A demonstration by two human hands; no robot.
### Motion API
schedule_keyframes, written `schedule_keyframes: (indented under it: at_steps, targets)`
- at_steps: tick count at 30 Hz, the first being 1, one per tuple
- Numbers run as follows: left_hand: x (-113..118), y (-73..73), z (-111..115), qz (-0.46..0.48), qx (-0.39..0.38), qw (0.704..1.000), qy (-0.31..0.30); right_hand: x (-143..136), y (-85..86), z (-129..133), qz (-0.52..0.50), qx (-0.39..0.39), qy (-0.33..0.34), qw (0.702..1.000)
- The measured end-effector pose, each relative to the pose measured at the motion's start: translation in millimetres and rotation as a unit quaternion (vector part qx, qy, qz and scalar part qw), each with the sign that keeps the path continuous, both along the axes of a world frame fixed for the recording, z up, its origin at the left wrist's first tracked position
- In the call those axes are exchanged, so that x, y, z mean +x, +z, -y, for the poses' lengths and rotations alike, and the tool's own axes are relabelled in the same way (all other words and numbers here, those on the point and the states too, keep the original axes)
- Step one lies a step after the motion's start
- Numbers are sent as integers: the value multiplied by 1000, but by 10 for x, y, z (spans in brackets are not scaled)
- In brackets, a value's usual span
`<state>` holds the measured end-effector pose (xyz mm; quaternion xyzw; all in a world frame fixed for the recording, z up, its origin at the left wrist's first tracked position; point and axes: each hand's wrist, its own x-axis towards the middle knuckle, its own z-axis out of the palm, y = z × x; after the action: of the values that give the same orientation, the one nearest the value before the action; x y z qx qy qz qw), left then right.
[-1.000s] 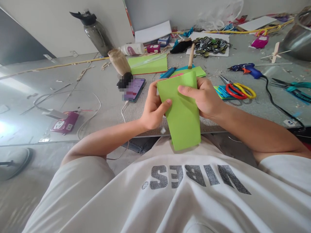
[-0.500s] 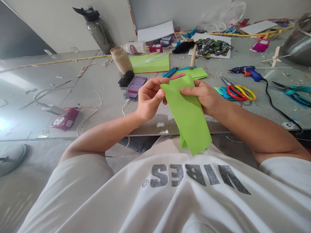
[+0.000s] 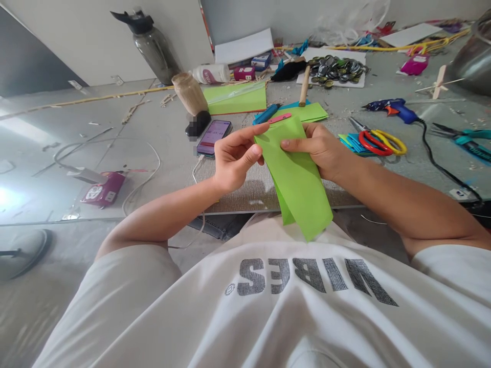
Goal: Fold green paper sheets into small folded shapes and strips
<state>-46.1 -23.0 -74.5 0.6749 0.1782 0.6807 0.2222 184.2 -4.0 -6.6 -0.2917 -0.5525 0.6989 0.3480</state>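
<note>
A folded sheet of bright green paper [image 3: 301, 184] hangs between my hands above the table's front edge, its lower end drooping toward my shirt. My right hand [image 3: 320, 151] grips its right side, thumb flat on the front and fingers behind. At the upper left corner my left hand [image 3: 238, 156] pinches the paper, with the index finger along the top edge and the thumb bent close by. Just beyond the paper lie a pink cutter-like piece [image 3: 280, 119], a blue pen-shaped tool [image 3: 267, 113] and more folded green paper [image 3: 312, 112].
Left of the paper lies a phone [image 3: 214, 137] on a white cable. Scissors [image 3: 378, 140], a blue glue gun [image 3: 395, 110] and pliers [image 3: 468, 140] lie to the right. Farther back are a wooden-handled tool [image 3: 304, 87], a pile of bottle caps [image 3: 333, 70] and a dark bottle [image 3: 155, 53].
Both hands and the green paper keep nearly the same pose. The paper's lower end has shifted slightly up and its rear fold stands a little more apart. The view has moved slightly.
</note>
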Motion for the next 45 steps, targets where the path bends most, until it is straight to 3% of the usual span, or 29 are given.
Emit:
schedule_keyframes:
  at_steps: [6, 13, 22, 32, 39, 45]
  targets:
    - [-52, -59, -12, -1, -44, 998, 46, -22, -28, 4, 12, 55, -28, 998]
    - [-28, 0, -16, 1, 4, 1000, 4, -12, -55, -10, 12, 99, -45, 994]
    - [-54, -40, -41, -14, 8, 1000, 15, -26, -42, -4, 25, 124, -74, 989]
    - [-66, -66, -21, -16, -36, 991, 127, -28, -67, 12, 36, 152, -125, 980]
    - [-73, -38, -8, -13, -52, 990, 129, -23, -83, -7, 46, 160, -130, 977]
    - [-81, -29, -27, -15, -15, 991, 131, -10, -102, -58, 34, 158, -125, 979]
